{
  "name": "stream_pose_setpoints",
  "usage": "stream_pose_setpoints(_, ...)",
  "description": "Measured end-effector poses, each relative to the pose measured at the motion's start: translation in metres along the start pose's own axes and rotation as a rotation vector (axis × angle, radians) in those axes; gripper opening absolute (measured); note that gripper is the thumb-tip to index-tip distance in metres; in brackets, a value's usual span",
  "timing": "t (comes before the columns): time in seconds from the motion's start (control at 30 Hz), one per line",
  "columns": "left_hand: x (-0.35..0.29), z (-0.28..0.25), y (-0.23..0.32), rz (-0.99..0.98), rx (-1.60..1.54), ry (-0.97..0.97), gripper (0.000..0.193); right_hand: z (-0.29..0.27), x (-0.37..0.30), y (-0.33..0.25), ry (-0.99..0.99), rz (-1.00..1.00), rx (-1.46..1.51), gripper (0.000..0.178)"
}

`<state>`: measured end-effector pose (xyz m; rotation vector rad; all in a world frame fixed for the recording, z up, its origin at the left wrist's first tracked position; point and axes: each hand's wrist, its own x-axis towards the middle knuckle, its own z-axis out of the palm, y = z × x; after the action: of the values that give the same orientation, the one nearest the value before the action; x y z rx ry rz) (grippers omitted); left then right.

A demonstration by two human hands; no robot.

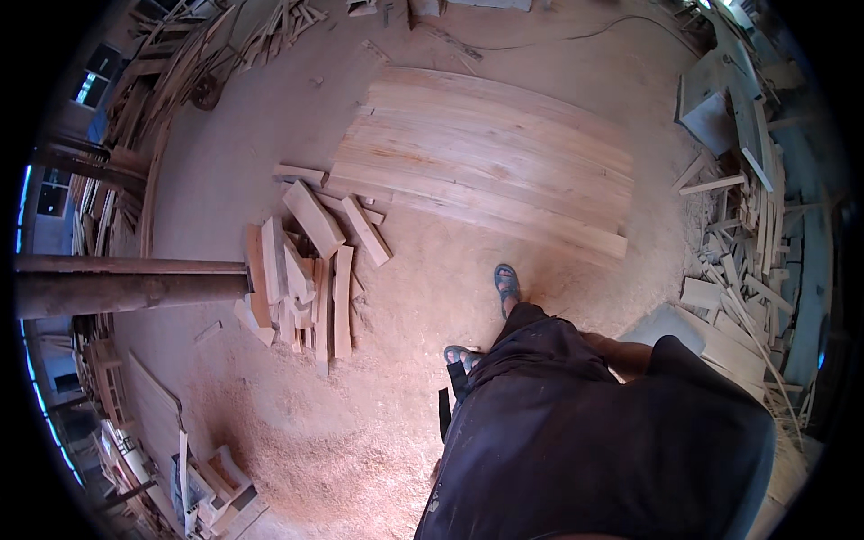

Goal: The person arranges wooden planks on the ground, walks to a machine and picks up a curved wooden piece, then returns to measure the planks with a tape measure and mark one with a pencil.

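My right forearm (627, 357) comes out of a dark sleeve and reaches toward my thigh. The hand at its end is mostly hidden by dark clothing, so its fingers do not show. At the left edge of my dark shirt (576, 441) only a sliver of skin, perhaps my left hand (436, 469), can be made out. No held thing is visible at either side. Ahead of my sandalled feet (508, 283), pale wooden boards (486, 153) lie side by side on the floor as a wide panel. A loose pile of short wood blocks (315, 225) sits to their left.
A brown post (135, 288) crosses the left side beside the pile. Stacked planks and offcuts (747, 261) line the right, near a pale box-like object (706, 112). More lumber (153, 81) leans far left. Sawdust (333, 450) covers the floor; a cable (576, 38) runs across the back.
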<state>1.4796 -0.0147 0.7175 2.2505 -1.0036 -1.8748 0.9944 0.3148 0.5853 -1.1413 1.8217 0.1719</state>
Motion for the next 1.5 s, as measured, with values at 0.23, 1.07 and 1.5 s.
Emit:
stream_pose_setpoints(0.23, 0.013, -0.018, -0.016, 0.072, -0.264, -0.046, 0.078, -0.129, 0.117, 0.063, 0.881, 0.391, 0.420, 0.035)
stream_pose_setpoints(1.07, 0.059, -0.092, -0.211, -0.053, -0.568, 0.084, 0.077, -0.080, -0.032, -0.092, 0.320, 0.499, 0.238, 0.046)
stream_pose_setpoints(1.5, 0.114, -0.105, -0.110, 0.182, -0.424, 0.321, 0.072, -0.195, 0.117, -0.298, 0.059, -0.108, -0.015, 0.043)
